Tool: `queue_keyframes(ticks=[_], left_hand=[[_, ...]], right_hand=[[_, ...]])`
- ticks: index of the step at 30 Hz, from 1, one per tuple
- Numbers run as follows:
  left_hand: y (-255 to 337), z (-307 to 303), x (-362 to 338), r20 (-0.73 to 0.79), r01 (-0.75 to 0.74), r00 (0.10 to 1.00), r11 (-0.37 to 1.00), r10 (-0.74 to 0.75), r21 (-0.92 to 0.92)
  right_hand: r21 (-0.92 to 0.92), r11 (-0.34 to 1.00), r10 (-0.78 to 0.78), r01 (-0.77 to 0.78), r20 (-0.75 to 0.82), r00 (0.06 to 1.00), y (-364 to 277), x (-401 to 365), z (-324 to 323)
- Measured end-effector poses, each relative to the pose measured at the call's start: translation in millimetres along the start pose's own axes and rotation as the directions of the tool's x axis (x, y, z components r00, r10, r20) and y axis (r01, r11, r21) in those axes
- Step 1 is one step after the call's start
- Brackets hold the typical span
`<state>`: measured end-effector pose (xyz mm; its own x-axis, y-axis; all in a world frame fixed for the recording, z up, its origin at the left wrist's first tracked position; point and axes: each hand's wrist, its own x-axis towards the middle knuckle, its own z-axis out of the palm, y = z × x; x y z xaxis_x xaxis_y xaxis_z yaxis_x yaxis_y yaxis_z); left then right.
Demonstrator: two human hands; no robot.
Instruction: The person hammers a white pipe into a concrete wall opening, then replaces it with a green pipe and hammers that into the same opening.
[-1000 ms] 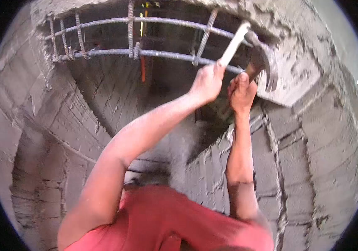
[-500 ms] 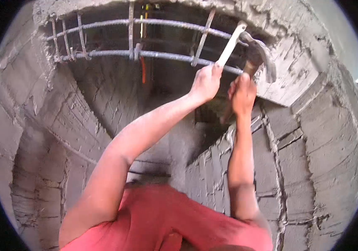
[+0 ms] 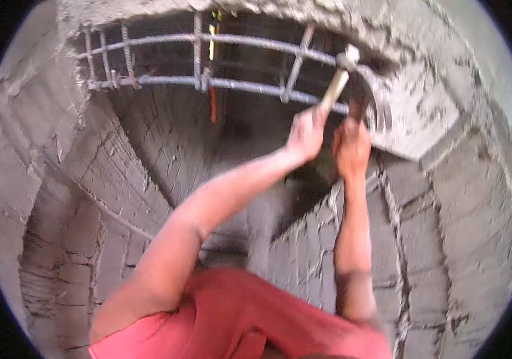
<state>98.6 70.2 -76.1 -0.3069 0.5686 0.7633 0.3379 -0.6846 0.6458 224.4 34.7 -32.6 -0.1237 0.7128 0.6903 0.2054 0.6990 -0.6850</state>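
My left hand (image 3: 307, 133) is closed around a pale, narrow bar (image 3: 335, 88) that slants up to the right, towards the concrete edge. Its upper end is overlapped by the head of a claw hammer (image 3: 362, 96). My right hand (image 3: 352, 146) grips the hammer's handle just below the head, with the claw pointing down on the right. Behind both tools runs a grid of steel reinforcing bars (image 3: 241, 84) across a dark opening. Rough grey concrete (image 3: 381, 36) borders the opening above the hammer.
A pale concrete slab face (image 3: 408, 122) lies right of the hammer. Rough, ridged grey walls (image 3: 447, 209) curve round on both sides. Yellow (image 3: 212, 45) and orange strips (image 3: 213, 105) hang behind the bars. A red shirt (image 3: 232, 305) shows at the bottom.
The hammer head has swung left and up, from beside the bar onto its upper end. The whole view has shifted slightly, with the scene lower and further right.
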Motion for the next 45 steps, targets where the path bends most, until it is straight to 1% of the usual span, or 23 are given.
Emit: queue_keyframes(ticks=[1, 2, 3, 4, 5, 7, 8, 9, 11, 13, 15, 19, 20, 21, 24, 31, 33, 35, 37, 39, 41, 44, 45], left_hand=[[-15, -1, -13, 0.076, 0.13, 0.989, 0.991, -0.129, -0.009], [-22, -4, -28, 0.076, 0.12, 0.99, 0.993, -0.121, 0.012], [-24, -7, -28, 0.076, 0.085, 0.993, 0.996, -0.087, 0.03], [-21, -5, -29, 0.044, 0.082, 0.996, 0.994, -0.079, -0.066], [-16, -7, -31, 0.031, 0.056, 0.998, 0.996, -0.054, -0.064], [-8, -8, -20, 0.075, 0.038, 0.997, 0.999, -0.035, -0.037], [-10, -12, -15, 0.134, 0.018, 0.991, 1.0, -0.019, 0.004], [-8, -15, -11, 0.127, 0.005, 0.992, 1.0, -0.007, 0.02], [-2, -22, -7, 0.147, -0.017, 0.989, 0.999, 0.011, 0.034], [8, -26, -12, 0.189, -0.005, 0.982, 1.0, 0.005, 0.002], [16, -28, -17, 0.271, 0.077, 0.96, 0.997, -0.068, -0.023], [20, -32, -13, 0.302, 0.102, 0.948, 0.995, -0.098, 0.0], [23, -35, -12, 0.289, 0.047, 0.956, 0.999, -0.051, 0.021], [24, -37, -12, 0.29, 0.051, 0.956, 0.999, -0.053, 0.013], [25, -42, -7, 0.299, -0.057, 0.953, 0.998, 0.048, 0.021], [13, -52, 12, 0.287, -0.015, 0.957, 0.995, 0.042, -0.095], [10, -49, 12, 0.305, 0.007, 0.952, 0.992, 0.033, -0.129], [9, -45, 13, 0.323, 0.039, 0.946, 0.983, 0.022, -0.181], [9, -42, 12, 0.326, 0.066, 0.945, 0.969, 0.016, -0.238], [8, -37, 9, 0.327, 0.092, 0.945, 0.951, 0.011, -0.296], [7, -32, 7, 0.36, 0.191, 0.932, 0.893, -0.036, -0.406], [18, -30, 2, 0.378, 0.275, 0.921, 0.846, -0.095, -0.457], [26, -34, 3, 0.396, 0.307, 0.911, 0.827, -0.113, -0.471]], right_hand=[[0.009, 1.0, 0.006, -0.006, -0.013, 1.0, -19, -9, 0], [0.099, 0.991, -0.081, 0.086, -0.055, 0.995, -15, -17, -8], [0.239, 0.969, -0.036, 0.067, -0.133, 0.99, -29, -20, -10], [0.514, 0.822, -0.147, 0.245, -0.224, 0.963, -50, -20, -9], [0.816, 0.538, -0.184, 0.211, -0.13, 0.974, -37, -22, -21], [0.81, 0.466, -0.288, 0.355, -0.241, 0.927, -49, -39, -26], [0.787, 0.482, -0.273, 0.384, -0.281, 0.92, -52, -53, -25], [0.76, 0.502, -0.259, 0.412, -0.323, 0.91, -53, -68, -24], [0.768, 0.539, -0.205, 0.347, -0.28, 0.938, -39, -98, -24], [0.787, 0.564, -0.087, 0.249, -0.244, 0.966, -19, -123, -19], [0.803, 0.587, 0.062, 0.105, -0.173, 0.983, -4, -141, -19], [0.698, 0.713, 0.194, -0.063, -0.11, 0.975, -9, -148, -23], [0.667, 0.74, 0.218, -0.087, -0.115, 0.969, -18, -148, -23], [0.661, 0.745, 0.219, -0.089, -0.117, 0.969, -19, -149, -22], [0.668, 0.743, 0.165, -0.025, -0.147, 0.975, -21, -154, -15], [0.598, 0.8, 0.225, -0.053, -0.216, 0.95, -51, -156, 8], [0.629, 0.777, 0.193, -0.025, -0.2, 0.961, -70, -149, 14], [0.536, 0.838, 0.042, 0.107, -0.258, 0.965, -98, -138, 20], [0.57, 0.812, 0.005, 0.126, -0.223, 0.975, -112, -132, 25], [0.409, 0.889, -0.051, 0.206, -0.359, 0.932, -133, -123, 40], [0.332, 0.917, -0.111, 0.22, -0.317, 0.942, -127, -115, 37], [-0.048, 0.947, -0.316, 0.318, -0.312, 0.896, -109, -90, 34], [-0.308, 0.887, -0.417, 0.344, -0.215, 0.883, -99, -74, 27]])
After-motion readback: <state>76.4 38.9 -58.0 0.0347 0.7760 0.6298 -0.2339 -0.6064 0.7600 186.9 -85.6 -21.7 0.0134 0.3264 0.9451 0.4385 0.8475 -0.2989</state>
